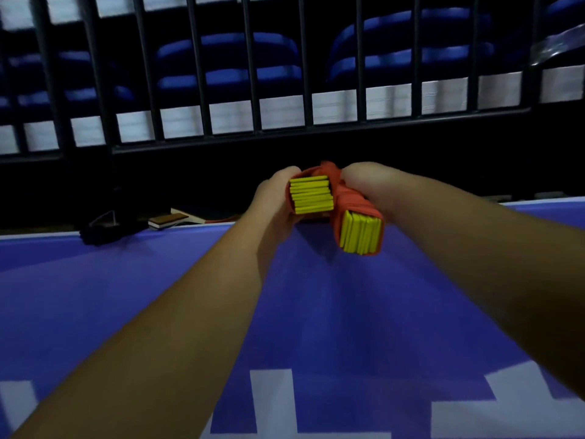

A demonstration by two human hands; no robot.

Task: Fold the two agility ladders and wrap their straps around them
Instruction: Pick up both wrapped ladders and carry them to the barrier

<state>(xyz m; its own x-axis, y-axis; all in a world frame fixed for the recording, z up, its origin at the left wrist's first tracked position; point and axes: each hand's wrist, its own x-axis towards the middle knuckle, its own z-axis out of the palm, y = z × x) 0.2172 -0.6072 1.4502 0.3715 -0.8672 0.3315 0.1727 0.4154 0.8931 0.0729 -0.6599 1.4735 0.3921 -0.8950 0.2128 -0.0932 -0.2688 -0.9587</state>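
The left hand [275, 198] has its grip curled round one folded ladder bundle [311, 198], fingers wrapped along the far side. The stacked yellow rungs face the camera end-on. The right hand [367, 182] grips the second ladder bundle [359, 231] from above and from the right, its fingers closed over the orange strap [351, 198] wound round that bundle. Its yellow rung ends poke out below the wrapping, tilted down towards the viewer.

From the head camera, the two bundles sit side by side and touch, held up in the air between the hands, above the far edge of the blue floor [126, 280] with its white markings. Orange strap also shows round the first bundle's top and left edge.

Beyond the floor's edge, to the left, lie a black object [104, 231] and a small brown-and-white block [166, 220]. A dark railing [253, 90] runs across behind, with blue seats [228, 61] past its bars.
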